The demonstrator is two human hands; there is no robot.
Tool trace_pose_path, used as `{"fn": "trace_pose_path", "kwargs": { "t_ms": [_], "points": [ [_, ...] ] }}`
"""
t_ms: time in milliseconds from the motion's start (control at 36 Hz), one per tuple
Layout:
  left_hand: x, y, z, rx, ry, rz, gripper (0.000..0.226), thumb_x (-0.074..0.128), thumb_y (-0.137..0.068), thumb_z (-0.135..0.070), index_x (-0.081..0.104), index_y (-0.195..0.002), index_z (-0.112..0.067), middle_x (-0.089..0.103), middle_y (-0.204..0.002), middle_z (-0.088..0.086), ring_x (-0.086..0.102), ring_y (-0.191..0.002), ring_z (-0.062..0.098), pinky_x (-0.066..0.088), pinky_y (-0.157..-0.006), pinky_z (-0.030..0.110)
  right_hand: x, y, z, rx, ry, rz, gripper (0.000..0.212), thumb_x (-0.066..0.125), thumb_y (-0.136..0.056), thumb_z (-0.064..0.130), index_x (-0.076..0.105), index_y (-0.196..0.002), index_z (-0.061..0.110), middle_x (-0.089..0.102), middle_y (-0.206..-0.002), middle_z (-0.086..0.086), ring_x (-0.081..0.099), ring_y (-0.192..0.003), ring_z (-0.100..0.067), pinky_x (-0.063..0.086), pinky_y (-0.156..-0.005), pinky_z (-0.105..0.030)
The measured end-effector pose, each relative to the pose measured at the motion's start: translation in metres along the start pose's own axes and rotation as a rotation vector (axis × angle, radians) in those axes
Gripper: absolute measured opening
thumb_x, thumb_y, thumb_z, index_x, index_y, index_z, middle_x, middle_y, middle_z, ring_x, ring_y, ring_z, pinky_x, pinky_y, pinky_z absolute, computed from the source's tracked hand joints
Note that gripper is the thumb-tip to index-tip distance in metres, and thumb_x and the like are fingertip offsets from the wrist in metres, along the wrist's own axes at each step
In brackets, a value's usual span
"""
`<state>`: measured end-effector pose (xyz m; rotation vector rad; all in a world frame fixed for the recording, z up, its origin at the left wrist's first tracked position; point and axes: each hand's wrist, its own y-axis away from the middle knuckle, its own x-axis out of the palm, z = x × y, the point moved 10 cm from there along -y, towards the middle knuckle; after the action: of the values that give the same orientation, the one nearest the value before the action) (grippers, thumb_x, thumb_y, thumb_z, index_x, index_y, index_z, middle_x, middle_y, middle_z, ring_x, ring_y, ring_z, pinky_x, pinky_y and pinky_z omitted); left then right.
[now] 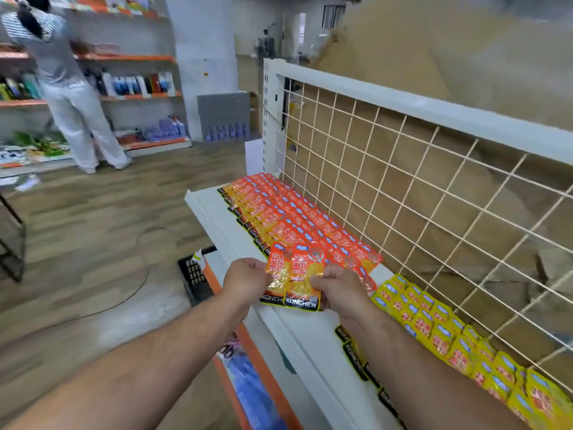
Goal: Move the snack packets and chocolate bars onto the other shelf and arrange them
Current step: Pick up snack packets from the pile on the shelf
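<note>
I hold two orange snack packets (297, 274) side by side just above the front edge of the white shelf (217, 225). My left hand (245, 282) pinches their left side, and my right hand (336, 290) grips their right side. Behind them, several orange packets (288, 215) lie in overlapping rows on the shelf, running back to its far end. To the right, several yellow packets (446, 333) lie in rows along the wire grid.
A white wire grid panel (403, 193) backs the shelf, with cardboard behind it. A black crate (195, 277) sits on the floor below the shelf. A person (65, 88) stands at orange-edged shelves at the far left. A cable lies on the wooden floor.
</note>
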<state>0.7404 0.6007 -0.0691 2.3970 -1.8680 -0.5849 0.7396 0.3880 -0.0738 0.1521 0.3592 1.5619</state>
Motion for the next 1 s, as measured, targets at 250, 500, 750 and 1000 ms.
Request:
{"fn": "trace_pose_path", "kwargs": {
  "t_ms": [250,500,750,1000],
  "points": [
    [-0.049,-0.083,-0.005,-0.009,0.035,0.039,0.013,0.066,-0.082,0.002,0.068,-0.073,-0.007,0.068,-0.076,0.012,0.059,-0.066,0.023,0.044,-0.06,0.031,0.062,-0.061,0.031,-0.031,0.049,-0.046,0.039,0.065,-0.091,0.0,0.044,-0.062,0.016,0.047,-0.05,0.004,0.045,-0.041,-0.008,0.034,-0.04,-0.017],
    [-0.116,-0.185,-0.017,0.027,-0.011,0.108,0.022,0.07,-0.075,0.003,0.07,-0.063,-0.016,0.069,-0.063,0.0,0.062,-0.063,0.019,0.049,-0.06,0.029,0.141,-0.114,0.064,-0.029,0.006,-0.196,0.04,0.07,-0.086,-0.001,0.047,-0.058,0.018,0.047,-0.053,0.0,0.044,-0.048,-0.015,0.036,-0.047,-0.024],
    [-0.158,-0.258,-0.039,0.085,-0.064,0.196,0.009,0.066,-0.077,0.004,0.071,-0.077,-0.004,0.069,-0.075,0.009,0.059,-0.066,0.018,0.045,-0.058,0.024,0.2,-0.16,0.086,-0.022,0.018,-0.266,0.04,0.07,-0.087,0.001,0.042,-0.064,0.018,0.041,-0.062,-0.008,0.045,-0.047,-0.016,0.039,-0.045,-0.024],
    [-0.152,-0.316,-0.059,0.127,-0.176,0.217,0.013,0.069,-0.078,-0.004,0.07,-0.078,-0.016,0.07,-0.076,0.003,0.061,-0.068,0.014,0.043,-0.055,0.021,0.202,-0.217,0.097,0.004,0.004,-0.314,0.034,0.07,-0.088,0.003,0.046,-0.07,0.017,0.046,-0.069,-0.01,0.052,-0.064,-0.023,0.041,-0.044,-0.024]
  ]
}}
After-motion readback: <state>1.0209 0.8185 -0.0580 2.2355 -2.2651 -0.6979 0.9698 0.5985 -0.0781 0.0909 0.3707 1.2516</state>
